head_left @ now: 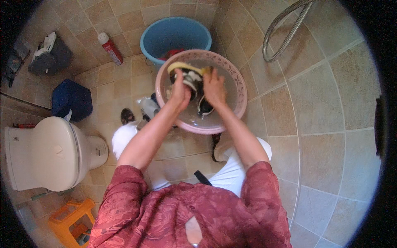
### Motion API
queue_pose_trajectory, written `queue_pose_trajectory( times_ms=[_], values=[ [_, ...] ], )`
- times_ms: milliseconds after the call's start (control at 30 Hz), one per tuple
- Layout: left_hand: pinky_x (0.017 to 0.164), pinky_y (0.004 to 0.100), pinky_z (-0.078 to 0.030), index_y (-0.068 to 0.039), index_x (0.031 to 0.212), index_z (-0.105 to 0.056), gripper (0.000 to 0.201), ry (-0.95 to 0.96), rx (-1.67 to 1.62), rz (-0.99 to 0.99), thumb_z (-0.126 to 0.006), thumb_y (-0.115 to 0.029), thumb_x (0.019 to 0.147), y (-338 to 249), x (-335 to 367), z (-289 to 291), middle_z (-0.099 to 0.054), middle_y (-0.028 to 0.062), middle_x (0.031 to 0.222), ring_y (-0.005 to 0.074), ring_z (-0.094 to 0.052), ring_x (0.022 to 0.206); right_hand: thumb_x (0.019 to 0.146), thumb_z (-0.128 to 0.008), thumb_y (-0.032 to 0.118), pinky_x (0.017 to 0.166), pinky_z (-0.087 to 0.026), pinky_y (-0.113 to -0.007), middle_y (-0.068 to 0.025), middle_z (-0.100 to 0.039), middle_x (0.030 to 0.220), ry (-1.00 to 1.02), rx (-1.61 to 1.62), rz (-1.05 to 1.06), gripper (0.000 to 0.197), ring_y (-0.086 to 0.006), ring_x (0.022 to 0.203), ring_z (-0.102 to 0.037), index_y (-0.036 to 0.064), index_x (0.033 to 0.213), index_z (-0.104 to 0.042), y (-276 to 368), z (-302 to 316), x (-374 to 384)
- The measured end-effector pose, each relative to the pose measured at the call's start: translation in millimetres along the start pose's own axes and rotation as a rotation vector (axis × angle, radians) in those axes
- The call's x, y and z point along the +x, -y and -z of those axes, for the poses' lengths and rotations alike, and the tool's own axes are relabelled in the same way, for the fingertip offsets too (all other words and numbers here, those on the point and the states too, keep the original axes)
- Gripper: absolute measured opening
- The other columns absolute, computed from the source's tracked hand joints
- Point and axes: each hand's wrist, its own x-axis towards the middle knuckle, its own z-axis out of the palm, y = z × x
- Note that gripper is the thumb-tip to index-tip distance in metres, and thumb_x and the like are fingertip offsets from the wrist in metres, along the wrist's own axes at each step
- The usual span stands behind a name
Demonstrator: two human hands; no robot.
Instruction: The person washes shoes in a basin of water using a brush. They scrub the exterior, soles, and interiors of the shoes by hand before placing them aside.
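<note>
My left hand [180, 91] grips a black-and-white shoe [191, 78] with a pale yellow sole, tilted over the pink basin [165, 111]. Close against that shoe is my right hand [214, 86], its fingers curled down around a small yellowish thing [206, 70] that is blurred and mostly covered. Below the right palm, another black shoe [205, 106] with white edging rests in the basin's water, partly hidden by the hand. Patterned cut-outs run along the basin's rim.
Behind the basin stands a blue tub [175, 35] with something red inside. A red spray can [110, 48] is by the back wall. To the left are a dark blue bin [72, 100], a toilet [56, 153] and an orange stool [73, 219]. A metal shower hose [289, 25] hangs at right.
</note>
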Motion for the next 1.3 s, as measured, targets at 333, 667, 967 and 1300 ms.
queue_pose_trajectory(
  times_ms=[333,667,967,1300],
  values=[
    [0.103,0.0394,-0.030,-0.004,0.126,-0.040,0.054,-0.051,0.025,0.018,-0.034,-0.047,0.094,-5,-5,18,-0.046,0.0135,0.127,0.0269,-0.045,0.117,0.091,-0.037,0.034,0.080,-0.044,-0.053,-0.0262,-0.040,0.124,0.191,-0.112,0.035,0.050,-0.0447,0.101,-0.048,0.0038,0.131,-0.031,34,32,-12],
    [0.090,0.0401,-0.043,-0.006,0.117,-0.049,0.039,-0.128,0.241,0.115,-0.055,-0.032,0.088,-46,0,14,-0.058,0.0111,0.111,0.0258,-0.056,0.102,0.087,-0.046,0.034,0.089,-0.039,-0.050,-0.0273,-0.043,0.121,0.141,-0.321,0.002,0.054,-0.0424,0.109,-0.046,0.0016,0.129,-0.036,-39,-9,7],
    [0.100,0.0423,-0.035,-0.009,0.132,-0.035,0.065,-0.068,0.162,0.062,-0.029,-0.059,0.090,-30,8,27,-0.043,0.0128,0.131,0.0273,-0.043,0.119,0.081,-0.052,0.042,0.085,-0.043,-0.049,-0.0325,-0.053,0.106,0.137,0.297,-0.049,0.056,-0.0446,0.099,-0.054,0.0037,0.121,-0.048,13,13,24],
    [0.101,0.0418,-0.034,-0.007,0.131,-0.035,0.071,-0.047,0.147,0.063,-0.025,-0.063,0.089,-10,5,21,-0.042,0.0140,0.131,0.0273,-0.039,0.123,0.088,-0.038,0.047,0.093,-0.036,-0.051,-0.0354,-0.041,0.118,0.301,0.195,-0.151,0.062,-0.0505,0.108,-0.045,0.0153,0.141,-0.026,42,15,3]
  ],
)
